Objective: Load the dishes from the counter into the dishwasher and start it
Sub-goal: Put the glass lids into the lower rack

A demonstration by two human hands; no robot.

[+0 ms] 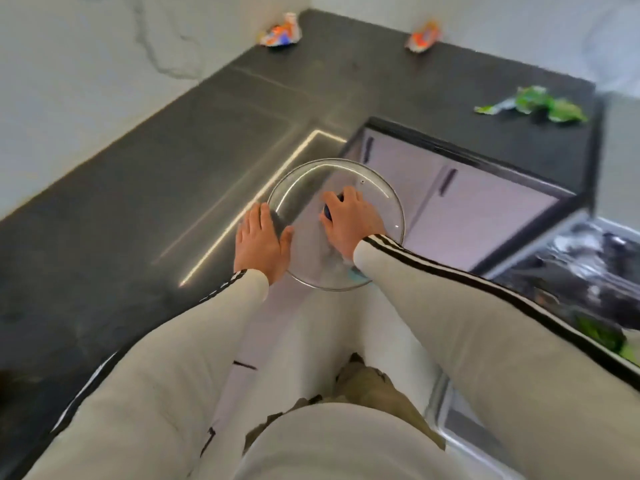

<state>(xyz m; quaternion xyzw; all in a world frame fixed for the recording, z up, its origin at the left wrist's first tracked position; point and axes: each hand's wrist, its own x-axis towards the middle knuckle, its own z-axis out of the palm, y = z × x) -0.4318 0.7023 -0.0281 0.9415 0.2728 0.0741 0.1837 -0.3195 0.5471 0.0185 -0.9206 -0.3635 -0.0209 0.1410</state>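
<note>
Over the inner corner of the table [138, 188], the right hand [349, 223] grips the glass lid [311, 209] by its dark knob [327, 211]; the left hand [261, 244] lies flat, fingers straight, at its nine-o'clock rim. Next, I judge, the glass lid must swing to the open dishwasher [588, 268] at four o'clock; wrappers [533, 103] at two o'clock lie well apart.

lid [377, 188]: over the inner corner edge of the counter [138, 188]
left hand [261, 242]: touching the lid's left rim
right hand [349, 223]: round the lid's centre knob
corner wrapper [280, 32]: on the counter, far behind the lid
second wrapper [424, 36]: far behind the lid, rightward
third wrapper [533, 103]: behind-right of the lid
cabinet doors [467, 199]: below-right of the lid
dishwasher rack [588, 268]: right of the lid
</note>
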